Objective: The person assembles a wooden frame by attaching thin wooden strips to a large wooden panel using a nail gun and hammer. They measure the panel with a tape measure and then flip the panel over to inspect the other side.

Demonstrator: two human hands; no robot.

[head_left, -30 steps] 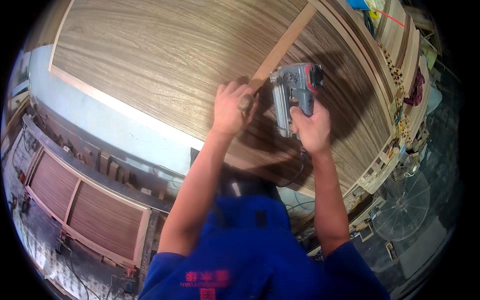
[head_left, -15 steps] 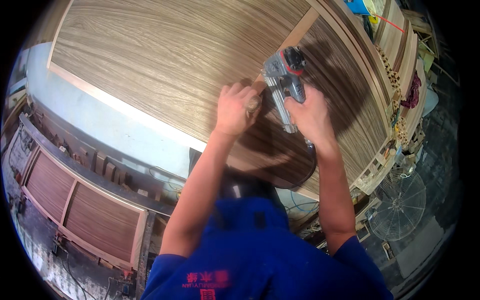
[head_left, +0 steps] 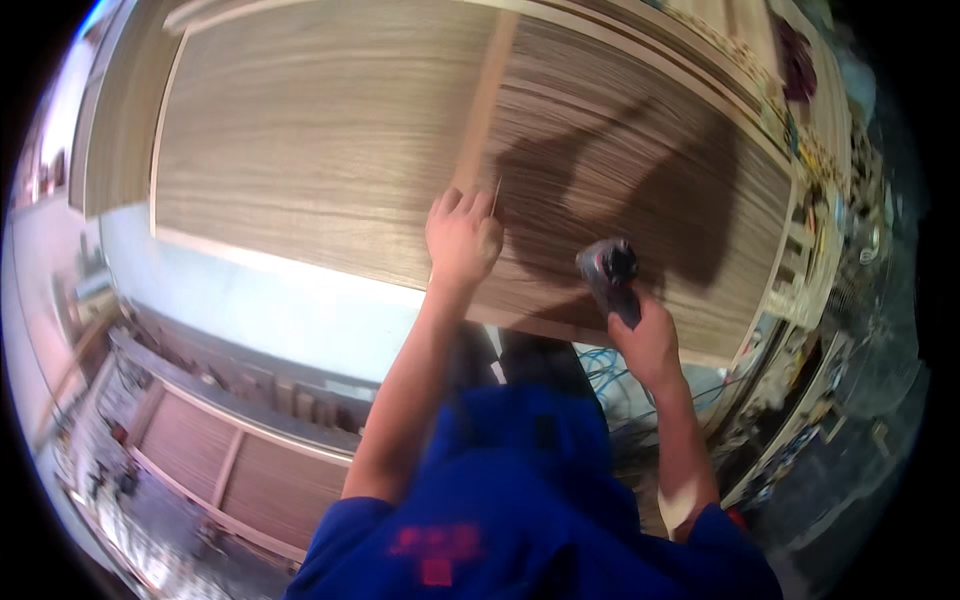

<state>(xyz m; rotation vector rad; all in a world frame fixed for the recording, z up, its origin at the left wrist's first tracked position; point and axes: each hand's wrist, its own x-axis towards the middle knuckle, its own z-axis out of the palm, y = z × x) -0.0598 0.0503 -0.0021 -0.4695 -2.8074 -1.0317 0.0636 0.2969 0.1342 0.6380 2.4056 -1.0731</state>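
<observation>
I've got left hand (head_left: pixel 463 235) curled at near end of wooden strip (head_left: pixel 489 100), probably steadying it, can't tell what's gripped; right hand (head_left: pixel 650 342) wraps nail gun (head_left: pixel 612 278) right of strip, presumably for control.

Pale worktop (head_left: pixel 270 290), brightly lit. Below worktop: grey beam (head_left: pixel 235 403), wood offcuts (head_left: pixel 303 402) lined along it. Farther below worktop: two-section brown panel (head_left: pixel 228 466), mottled grey floor (head_left: pixel 160 535). Right of worktop: blue cables (head_left: pixel 605 368), then dark floor (head_left: pixel 880 400). Upper left of worktop: bright light (head_left: pixel 62 125).
</observation>
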